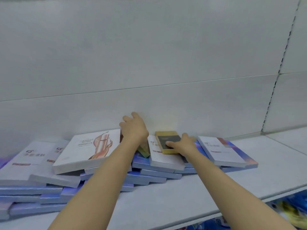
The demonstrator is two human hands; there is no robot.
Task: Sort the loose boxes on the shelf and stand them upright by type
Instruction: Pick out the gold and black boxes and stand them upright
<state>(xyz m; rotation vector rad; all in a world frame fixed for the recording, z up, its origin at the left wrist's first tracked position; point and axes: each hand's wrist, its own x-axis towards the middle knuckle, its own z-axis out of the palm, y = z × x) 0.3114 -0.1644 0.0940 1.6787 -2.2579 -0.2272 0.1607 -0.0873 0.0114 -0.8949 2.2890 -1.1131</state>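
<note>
Flat boxes [103, 163] lie heaped on the shelf [182, 193], left of centre.

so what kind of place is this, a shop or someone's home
Most likely a shop aisle. A white metal shelf with a slotted upright carries many copies of the same flat retail boxes, and more packaged goods show on the level below.

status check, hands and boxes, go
Right hand grips gold box on top of pile. Left hand open, reaching past big white box. Boxes all lying flat, none upright. Nothing blocking.
</note>
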